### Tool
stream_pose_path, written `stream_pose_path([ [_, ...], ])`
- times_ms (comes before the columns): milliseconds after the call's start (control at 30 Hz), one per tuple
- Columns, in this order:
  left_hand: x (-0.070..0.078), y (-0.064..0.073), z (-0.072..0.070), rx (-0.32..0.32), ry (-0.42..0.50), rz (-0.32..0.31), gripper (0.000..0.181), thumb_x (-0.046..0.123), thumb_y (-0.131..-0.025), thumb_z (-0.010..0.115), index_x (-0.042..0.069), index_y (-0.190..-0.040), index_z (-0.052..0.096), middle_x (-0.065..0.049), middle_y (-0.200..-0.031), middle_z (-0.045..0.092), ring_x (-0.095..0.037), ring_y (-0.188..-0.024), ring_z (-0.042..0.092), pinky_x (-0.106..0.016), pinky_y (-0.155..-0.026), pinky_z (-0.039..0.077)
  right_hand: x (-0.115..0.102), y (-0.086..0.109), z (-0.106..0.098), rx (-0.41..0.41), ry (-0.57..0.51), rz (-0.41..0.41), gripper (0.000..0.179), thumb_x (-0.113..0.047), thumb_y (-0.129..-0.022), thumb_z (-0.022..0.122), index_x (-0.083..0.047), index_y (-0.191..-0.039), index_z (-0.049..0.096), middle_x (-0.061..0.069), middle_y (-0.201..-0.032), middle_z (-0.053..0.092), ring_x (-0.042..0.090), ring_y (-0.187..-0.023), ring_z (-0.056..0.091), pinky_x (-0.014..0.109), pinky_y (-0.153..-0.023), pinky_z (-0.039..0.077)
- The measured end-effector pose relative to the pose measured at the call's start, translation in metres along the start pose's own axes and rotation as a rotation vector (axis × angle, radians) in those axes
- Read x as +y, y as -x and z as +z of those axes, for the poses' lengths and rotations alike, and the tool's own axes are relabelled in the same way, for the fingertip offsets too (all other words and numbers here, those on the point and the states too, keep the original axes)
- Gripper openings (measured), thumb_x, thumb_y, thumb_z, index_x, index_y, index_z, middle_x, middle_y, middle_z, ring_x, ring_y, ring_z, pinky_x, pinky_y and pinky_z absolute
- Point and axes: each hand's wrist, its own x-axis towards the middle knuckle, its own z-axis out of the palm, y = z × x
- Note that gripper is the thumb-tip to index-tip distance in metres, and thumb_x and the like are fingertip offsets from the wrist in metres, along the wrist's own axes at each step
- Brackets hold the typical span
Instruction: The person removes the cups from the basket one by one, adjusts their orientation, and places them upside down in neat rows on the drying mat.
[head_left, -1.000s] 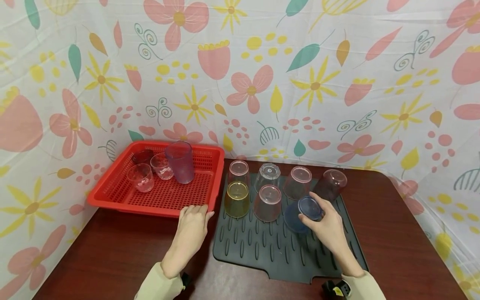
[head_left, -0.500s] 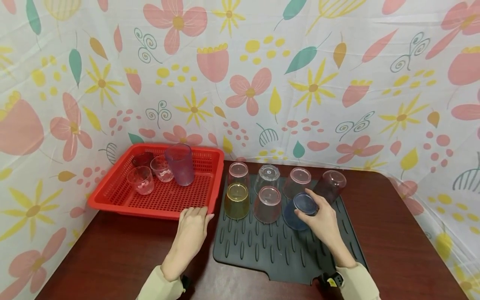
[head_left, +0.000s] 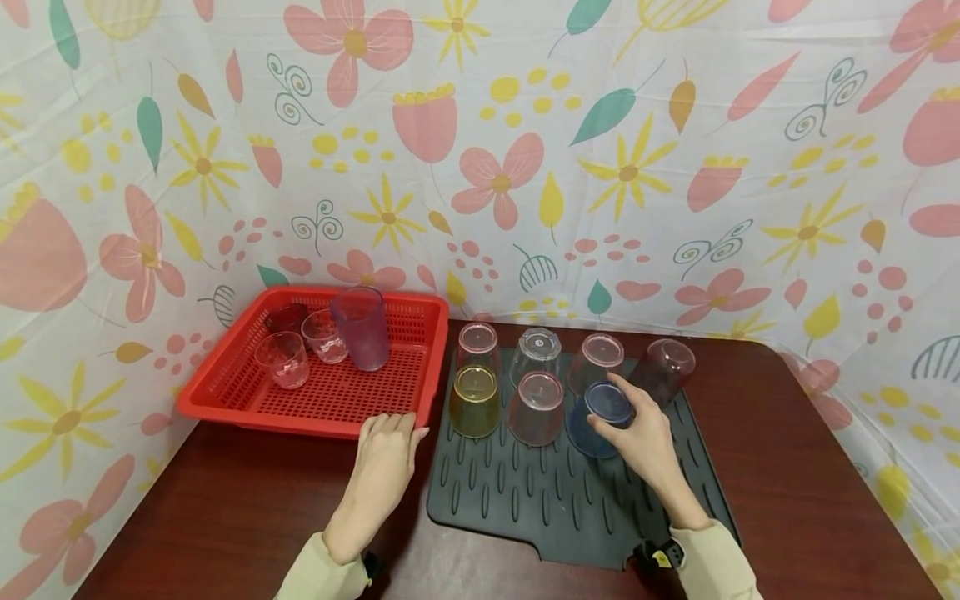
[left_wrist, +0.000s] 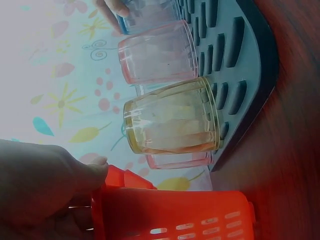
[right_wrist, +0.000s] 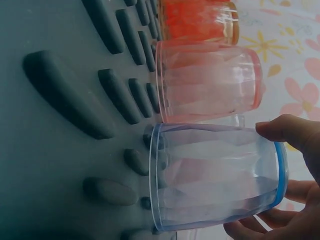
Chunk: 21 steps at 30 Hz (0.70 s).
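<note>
My right hand [head_left: 647,429] pinches a blue tumbler [right_wrist: 215,177] near its base, thumb on one side and fingers on the other. The tumbler stands upside down, its rim at the ridged dark drying mat [head_left: 525,517]. A clear tumbler with a pink tint [head_left: 536,408] stands inverted just left of it, and a yellow one [head_left: 475,402] farther left. At the front right corner of the red plastic basket [left_wrist: 170,212], my left hand [head_left: 384,462] grips the rim, thumb over the edge and fingers partly hidden.
Behind stand more inverted tumblers: a pinkish one [head_left: 477,340], a clear one [head_left: 537,354], another pinkish one [head_left: 597,360] and a dark purple one [head_left: 663,371]. The basket holds a tall purple tumbler [head_left: 362,329] and several small glasses [head_left: 285,362]. A flowered cloth [head_left: 480,108] hangs behind the table.
The blue tumbler, held in my right hand, has shifted slightly left and back toward the row of tumblers and settled level. My left hand has stayed on the basket.
</note>
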Motion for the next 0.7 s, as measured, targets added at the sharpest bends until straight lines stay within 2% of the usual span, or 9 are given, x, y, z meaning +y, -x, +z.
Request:
stream_pose_path([
  [300, 0.0, 0.0, 0.001, 0.009, -0.011, 0.011, 0.015, 0.017, -0.088, 0.068, 0.002, -0.089, 0.064, -0.009, -0.074, 0.064, -0.024, -0.071, 0.055, -0.037, -0.076, 0.042, 0.002, 0.008, -0.005, -0.03, 0.008, -0.012, 0.078, -0.02, -0.081, 0.077, -0.004, -0.146, 0.037, 0.029, -0.131, 0.048, 0.043, -0.11, 0.056, 0.057, -0.088, 0.049],
  [467, -0.002, 0.001, 0.002, 0.021, -0.006, 0.008, 0.015, 0.017, -0.089, 0.067, 0.003, -0.086, 0.063, -0.008, -0.072, 0.063, -0.024, -0.071, 0.055, -0.038, -0.077, 0.042, 0.003, 0.017, -0.011, -0.081, -0.028, 0.005, 0.084, -0.022, -0.084, 0.076, -0.001, -0.149, 0.028, 0.031, -0.138, 0.041, 0.046, -0.123, 0.048, 0.059, -0.097, 0.045],
  [700, -0.002, 0.002, 0.003, 0.049, -0.004, 0.023, 0.015, 0.017, -0.088, 0.068, 0.004, -0.084, 0.062, -0.007, -0.071, 0.061, -0.024, -0.069, 0.053, -0.038, -0.077, 0.042, 0.004, 0.031, -0.021, -0.145, -0.014, 0.051, 0.09, -0.026, -0.087, 0.072, 0.004, -0.151, 0.017, 0.035, -0.139, 0.038, 0.05, -0.127, 0.042, 0.06, -0.1, 0.042],
])
